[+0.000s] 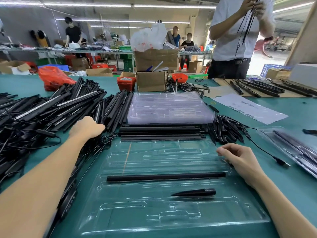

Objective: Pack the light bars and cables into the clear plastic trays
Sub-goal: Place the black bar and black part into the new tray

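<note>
A clear plastic tray (154, 212) lies on the green table before me. In it rest one long black tube (164, 176) and a short black ground spike (193, 192). My left hand (86, 127) reaches into the big heap of black light bars and cables (51, 107) at the left; its fingers are hidden among the bars. My right hand (240, 158) rests at the tray's right edge with fingers loosely curled, holding nothing I can see. A row of black tubes (161, 132) lies beyond the tray, spikes (224, 129) to their right.
A stack of clear trays (168, 107) sits behind the tubes. A packed tray (291, 148) lies at the right with a USB cable (267, 153). Cardboard boxes (152, 81), red bins (126, 83) and a paper sheet (248, 107) stand further back. A person stands across the table.
</note>
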`<state>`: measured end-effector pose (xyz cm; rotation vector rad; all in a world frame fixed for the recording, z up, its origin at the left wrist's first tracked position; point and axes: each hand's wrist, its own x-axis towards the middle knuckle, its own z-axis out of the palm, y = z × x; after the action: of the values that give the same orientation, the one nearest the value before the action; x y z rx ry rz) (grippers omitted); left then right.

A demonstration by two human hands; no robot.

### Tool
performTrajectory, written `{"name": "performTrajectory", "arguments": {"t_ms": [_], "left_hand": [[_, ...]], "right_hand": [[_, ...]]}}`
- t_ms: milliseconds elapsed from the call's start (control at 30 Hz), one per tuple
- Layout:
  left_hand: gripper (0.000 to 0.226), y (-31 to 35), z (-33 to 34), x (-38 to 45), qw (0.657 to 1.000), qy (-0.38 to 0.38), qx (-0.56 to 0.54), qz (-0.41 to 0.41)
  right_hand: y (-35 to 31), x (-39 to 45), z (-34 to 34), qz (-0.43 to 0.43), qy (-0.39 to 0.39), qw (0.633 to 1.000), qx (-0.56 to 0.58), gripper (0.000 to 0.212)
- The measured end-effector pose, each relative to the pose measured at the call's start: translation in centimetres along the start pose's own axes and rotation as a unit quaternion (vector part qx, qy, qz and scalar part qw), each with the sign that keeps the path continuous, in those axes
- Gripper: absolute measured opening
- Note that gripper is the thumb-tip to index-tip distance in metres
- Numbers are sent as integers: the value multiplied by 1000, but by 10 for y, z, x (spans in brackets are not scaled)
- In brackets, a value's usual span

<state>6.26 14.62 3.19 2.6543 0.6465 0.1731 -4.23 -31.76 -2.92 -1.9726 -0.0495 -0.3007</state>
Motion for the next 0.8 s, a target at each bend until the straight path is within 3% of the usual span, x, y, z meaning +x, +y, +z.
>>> {"name": "performTrajectory", "arguments": {"t_ms": [167, 300, 433, 600, 700, 800], "left_hand": [[67, 11, -1, 2, 997, -29, 62, -19], [58, 13, 4, 6, 993, 24, 113, -11], [76, 11, 10, 15, 997, 35, 64, -19], [49, 8, 22, 26, 997, 13, 72, -6], [27, 6, 28, 31, 998, 56, -3, -10], [27, 2, 26, 30, 990, 109, -93, 8]], "right_hand": [[0, 1, 1, 2, -1, 1000, -1, 13], [-2, 1, 1, 0, 1, 1000, -2, 14], [-2, 1, 1, 1, 4, 1000, -2, 15], [-1, 2, 2, 1, 6, 1000, -3, 15], [-1, 3, 2, 2, 8, 1000, 2, 15], [-2, 2, 3, 1, 7, 1000, 7, 15]]}}
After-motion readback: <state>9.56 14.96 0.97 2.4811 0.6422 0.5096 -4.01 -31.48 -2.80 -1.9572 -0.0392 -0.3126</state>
